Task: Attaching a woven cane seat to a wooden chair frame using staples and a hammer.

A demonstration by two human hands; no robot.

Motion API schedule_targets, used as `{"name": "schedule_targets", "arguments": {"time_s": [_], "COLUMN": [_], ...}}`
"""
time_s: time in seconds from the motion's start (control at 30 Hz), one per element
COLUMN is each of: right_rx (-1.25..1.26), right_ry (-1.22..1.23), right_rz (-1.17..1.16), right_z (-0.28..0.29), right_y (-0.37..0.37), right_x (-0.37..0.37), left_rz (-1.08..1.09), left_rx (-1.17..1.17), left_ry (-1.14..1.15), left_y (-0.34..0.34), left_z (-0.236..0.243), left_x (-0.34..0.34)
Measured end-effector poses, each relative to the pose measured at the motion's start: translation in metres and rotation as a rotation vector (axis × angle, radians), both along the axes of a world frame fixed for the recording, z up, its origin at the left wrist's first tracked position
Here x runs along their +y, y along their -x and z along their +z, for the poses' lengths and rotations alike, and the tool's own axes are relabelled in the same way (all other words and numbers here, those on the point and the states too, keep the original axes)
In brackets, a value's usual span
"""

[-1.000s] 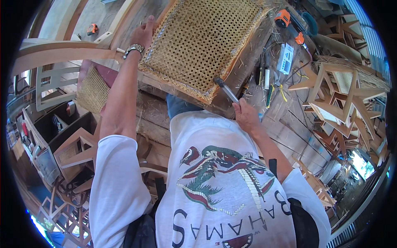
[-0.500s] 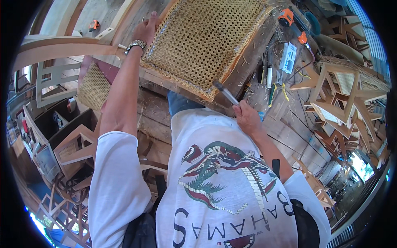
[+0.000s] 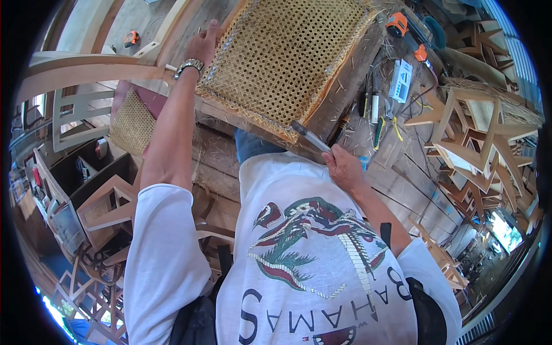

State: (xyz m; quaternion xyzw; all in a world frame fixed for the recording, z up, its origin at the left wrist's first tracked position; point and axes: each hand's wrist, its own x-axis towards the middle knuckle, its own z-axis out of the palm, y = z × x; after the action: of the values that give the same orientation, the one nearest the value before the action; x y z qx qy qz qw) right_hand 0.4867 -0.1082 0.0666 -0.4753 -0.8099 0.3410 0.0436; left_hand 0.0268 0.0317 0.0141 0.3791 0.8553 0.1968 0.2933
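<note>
A woven cane panel (image 3: 282,63) in a wooden frame lies before me, its strands rough and frayed along the border. My left hand (image 3: 202,46), with a watch on the wrist, grips the panel's left edge; its fingers are partly hidden there. In my right hand (image 3: 347,167) is a hammer (image 3: 313,138), held by its grey handle. The dark head is at the panel's near right corner; whether it touches the cane I cannot tell.
Right of the panel lie pliers (image 3: 378,133), a blue-and-white box (image 3: 401,80) and an orange-and-black tool (image 3: 397,25). Wooden chair frames (image 3: 477,138) are stacked farther right. An orange tape measure (image 3: 131,38) sits at the far left, above another cane piece (image 3: 132,122).
The hammer's head has shifted slightly down and left, and my right hand has moved a little with it. My left hand keeps its place on the panel's edge.
</note>
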Motion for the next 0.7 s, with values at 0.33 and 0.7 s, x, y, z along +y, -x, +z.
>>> {"name": "schedule_targets", "arguments": {"time_s": [0.33, 0.7], "right_rx": [0.079, 0.030], "right_ry": [0.140, 0.196], "right_rz": [-0.404, -1.222], "right_z": [0.014, -0.050], "right_y": [-0.033, -0.086], "right_x": [-0.002, -0.044], "left_rz": [0.253, -0.808], "left_rx": [-0.488, 0.099], "left_ry": [-0.527, -0.448], "left_y": [0.051, -0.229], "left_z": [-0.041, 0.067], "left_x": [-0.018, -0.117]}}
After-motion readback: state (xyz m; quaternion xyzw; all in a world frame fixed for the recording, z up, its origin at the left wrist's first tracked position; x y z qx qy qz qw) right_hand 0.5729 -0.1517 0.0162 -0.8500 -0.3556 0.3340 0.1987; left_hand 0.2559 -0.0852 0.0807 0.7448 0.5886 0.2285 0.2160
